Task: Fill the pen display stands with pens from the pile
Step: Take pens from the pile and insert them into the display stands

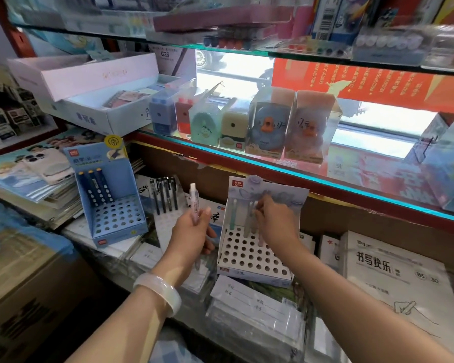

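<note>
Right hand [273,218] pinches a pale pen [252,218] into the white perforated cardboard stand [249,255]; most holes gape. At nine o'clock, left hand [194,229] grips a pink pen [194,203]. The blue stand [116,213], ten o'clock, holds three. No pile shows.

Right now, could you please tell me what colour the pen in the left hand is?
Pale pink, translucent pen, gripped by the left hand; head view.
</note>
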